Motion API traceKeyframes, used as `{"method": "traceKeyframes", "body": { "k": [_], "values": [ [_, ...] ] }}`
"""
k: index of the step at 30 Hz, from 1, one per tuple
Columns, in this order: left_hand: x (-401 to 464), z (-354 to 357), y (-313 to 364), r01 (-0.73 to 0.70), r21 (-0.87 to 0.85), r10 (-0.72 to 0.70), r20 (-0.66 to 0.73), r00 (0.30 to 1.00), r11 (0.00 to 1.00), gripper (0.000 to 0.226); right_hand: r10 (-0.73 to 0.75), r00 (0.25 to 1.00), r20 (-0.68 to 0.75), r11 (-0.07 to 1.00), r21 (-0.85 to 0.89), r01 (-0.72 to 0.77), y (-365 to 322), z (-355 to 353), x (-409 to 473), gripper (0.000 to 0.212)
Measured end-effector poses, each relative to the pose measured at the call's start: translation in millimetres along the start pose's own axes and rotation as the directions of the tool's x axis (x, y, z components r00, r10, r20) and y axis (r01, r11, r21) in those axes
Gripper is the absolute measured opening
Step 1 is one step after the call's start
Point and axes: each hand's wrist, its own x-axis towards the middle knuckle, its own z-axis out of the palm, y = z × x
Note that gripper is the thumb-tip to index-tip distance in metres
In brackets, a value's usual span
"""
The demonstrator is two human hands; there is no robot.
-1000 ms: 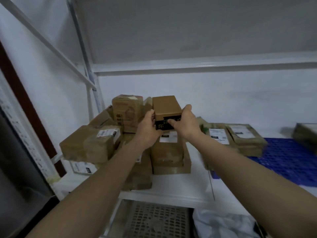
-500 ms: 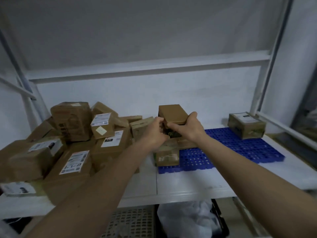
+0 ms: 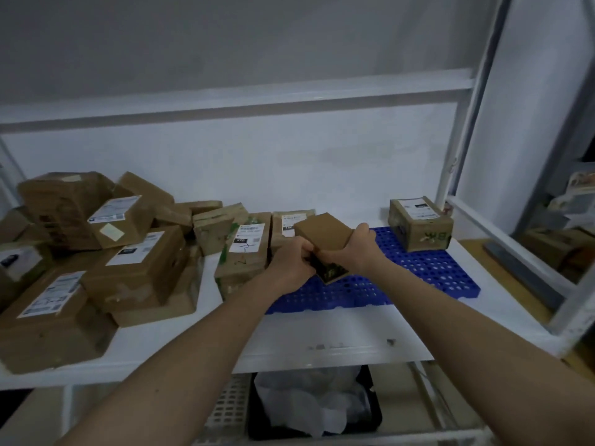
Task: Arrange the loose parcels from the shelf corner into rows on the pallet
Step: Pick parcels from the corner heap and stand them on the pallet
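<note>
A small brown box (image 3: 323, 236) with a dark printed front face is held between both hands just above the blue perforated pallet (image 3: 428, 268). My left hand (image 3: 291, 263) grips its left near corner and my right hand (image 3: 362, 249) grips its right side. The box is turned at an angle. One taped parcel (image 3: 420, 222) with a white label stands on the pallet's far right corner. Two labelled flat parcels (image 3: 246, 249) sit at the pallet's left end. A loose heap of brown parcels (image 3: 96, 249) fills the shelf's left corner.
The white shelf board (image 3: 338, 329) runs in front of the pallet. A white upright post (image 3: 463, 123) and a slanted rail stand at the right. Below the shelf sits a dark bin (image 3: 315, 403) with white plastic and a white mesh crate (image 3: 225, 410).
Both hands carried the small brown box from the heap at the left rightward and down toward the blue pallet. The view swung right with them, and the box turned at an angle.
</note>
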Motion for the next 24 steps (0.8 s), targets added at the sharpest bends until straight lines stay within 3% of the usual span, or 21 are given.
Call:
{"method": "traceKeyframes", "body": {
  "k": [2,4,6,8,12,17,24],
  "values": [
    [-3,6,-4,0.047,0.065,-0.047,-0.013,0.999,0.997,0.039,-0.015,0.997,0.072,0.998,-0.065,0.020,11,4,7,0.099],
    [-7,8,-12,0.111,0.218,-0.077,-0.159,0.984,0.970,0.037,-0.031,0.986,0.161,0.993,-0.110,0.049,18,12,12,0.099],
    [-11,7,-22,0.181,0.362,-0.072,-0.294,0.953,0.914,0.037,-0.054,0.971,0.234,0.988,-0.128,0.086,22,21,16,0.096],
    [-13,5,-34,0.238,0.503,-0.076,-0.321,0.944,0.831,0.053,-0.079,0.956,0.283,0.980,-0.155,0.127,22,28,21,0.096],
    [-9,0,-56,0.237,0.663,-0.098,-0.240,0.966,0.711,0.076,-0.095,0.919,0.383,0.959,-0.213,0.188,21,39,34,0.105],
    [1,-2,-66,0.266,0.615,-0.277,-0.080,0.958,0.742,0.090,-0.100,0.892,0.442,0.948,-0.230,0.220,20,49,50,0.105],
    [16,-2,-71,0.214,0.651,-0.308,0.032,0.951,0.729,0.087,-0.090,0.862,0.498,0.937,-0.252,0.243,22,62,69,0.099]
  ]
}}
